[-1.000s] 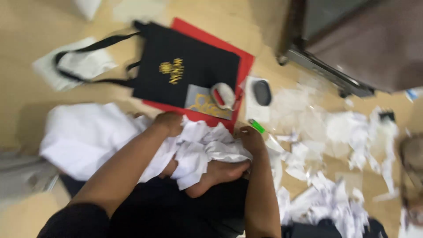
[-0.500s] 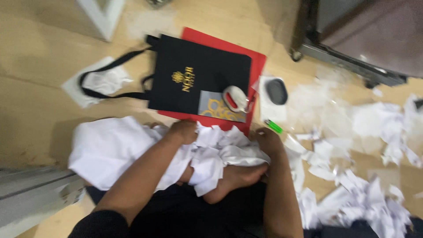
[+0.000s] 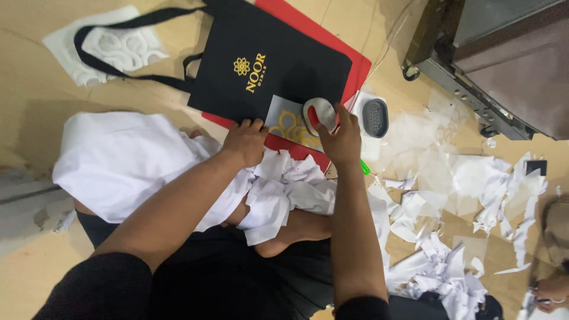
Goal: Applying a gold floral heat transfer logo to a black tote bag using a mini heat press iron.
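Note:
A black tote bag (image 3: 267, 59) with a gold emblem lies flat on a red board (image 3: 349, 56) on the floor. My left hand (image 3: 244, 141) presses its fingertips on the bag's near edge. My right hand (image 3: 341, 137) is closed around a small white and red roller-like tool (image 3: 317, 112), which rests on a clear sheet with gold ring shapes (image 3: 290, 125) at the bag's lower corner. Crumpled white paper (image 3: 284, 186) lies over my lap and bare foot (image 3: 296, 228).
A white cloth (image 3: 127, 163) spreads at the left. Torn white and clear backing scraps (image 3: 450, 195) cover the floor at the right. A small grey oval object (image 3: 375, 117) sits beside the board. A metal machine base (image 3: 474, 65) stands upper right. Another person's hand (image 3: 551, 290) shows bottom right.
Both my hands have moved forward from the crumpled paper onto the bag. My right hand has taken hold of the white and red tool. The camera view has come closer.

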